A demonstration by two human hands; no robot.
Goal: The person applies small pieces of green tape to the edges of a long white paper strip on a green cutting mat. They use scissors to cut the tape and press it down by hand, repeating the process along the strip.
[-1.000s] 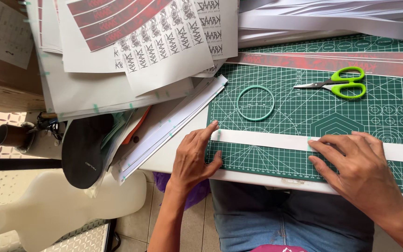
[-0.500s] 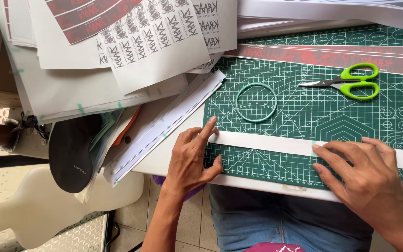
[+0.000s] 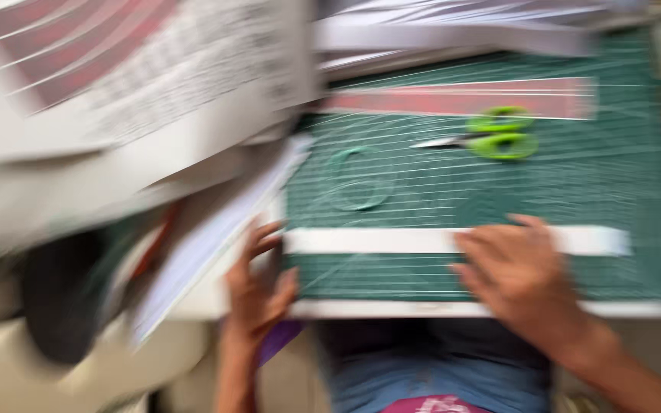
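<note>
The view is heavily blurred by motion. A long white paper strip lies across a green cutting mat. My right hand rests flat on the strip near its middle, fingers spread. My left hand sits at the mat's left edge beside the strip's left end, fingers apart; whether it touches the strip is unclear. Neither hand grips anything.
Green-handled scissors and a thin green ring lie on the mat beyond the strip. A red patterned paper band lies at the far side. A pile of printed sheets overhangs the left. A dark rounded object sits lower left.
The camera has swung, shifting the scene and blurring it. My left hand has slid slightly left off the strip's end. My right hand stays on the strip.
</note>
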